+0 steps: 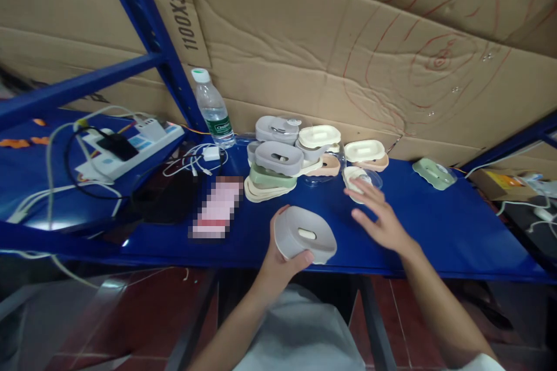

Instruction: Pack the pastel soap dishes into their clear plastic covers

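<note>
A grey soap dish (322, 221) with a slot in its middle sits in my left hand (277, 265), held tilted over the front of the table. My thumb lies along its near rim, and the other fingers go round its far left side. To the right, my right hand (385, 225) is open with its fingers apart. Its fingertips are at a cream piece (351, 177) with clear plastic around it; whether they touch it I cannot tell. Beyond my hands, several grey, green, cream and peach dishes are heaped, among them a grey soap dish (270, 153).
A water bottle (219, 119) stands behind the phone-like pink pixelated item (221, 206). White cables and a power strip (152, 144) occupy the left side. A green soap dish (435, 175) lies far right. Blue shelf posts (143, 23) and cardboard (278, 40) bound the table (435, 232).
</note>
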The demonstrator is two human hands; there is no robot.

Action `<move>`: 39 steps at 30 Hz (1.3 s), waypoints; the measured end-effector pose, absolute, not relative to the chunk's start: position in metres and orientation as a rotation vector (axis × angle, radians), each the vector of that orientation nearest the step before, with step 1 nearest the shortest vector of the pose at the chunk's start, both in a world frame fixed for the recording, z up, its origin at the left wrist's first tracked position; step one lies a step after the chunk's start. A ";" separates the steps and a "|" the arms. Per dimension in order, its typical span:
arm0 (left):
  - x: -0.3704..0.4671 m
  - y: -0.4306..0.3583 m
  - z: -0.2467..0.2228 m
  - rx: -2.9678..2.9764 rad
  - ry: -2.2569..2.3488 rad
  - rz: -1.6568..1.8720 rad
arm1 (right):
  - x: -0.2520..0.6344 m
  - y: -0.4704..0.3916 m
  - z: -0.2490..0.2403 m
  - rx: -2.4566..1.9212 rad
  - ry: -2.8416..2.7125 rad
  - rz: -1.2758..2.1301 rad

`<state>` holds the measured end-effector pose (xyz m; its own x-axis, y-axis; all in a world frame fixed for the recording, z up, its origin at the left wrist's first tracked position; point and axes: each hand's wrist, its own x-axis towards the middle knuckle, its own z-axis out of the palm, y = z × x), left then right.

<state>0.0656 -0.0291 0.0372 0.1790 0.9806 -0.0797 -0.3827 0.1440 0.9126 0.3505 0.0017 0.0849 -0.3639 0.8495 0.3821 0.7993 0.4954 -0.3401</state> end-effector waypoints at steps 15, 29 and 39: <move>0.072 -0.034 0.036 1.083 0.689 1.186 | 0.297 -0.036 0.084 -0.875 -2.091 0.758; 0.076 0.016 0.023 2.000 1.069 0.966 | 0.395 0.040 0.099 -1.634 -1.843 -0.397; 0.080 0.015 0.025 2.422 1.642 0.858 | 0.476 0.126 0.087 -1.638 -1.981 -0.478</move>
<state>0.0801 0.0147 0.0252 0.2635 0.8795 0.3964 0.8276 -0.4172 0.3755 0.4764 0.1261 0.0868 -0.1326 0.7932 0.5944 0.9769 0.2060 -0.0570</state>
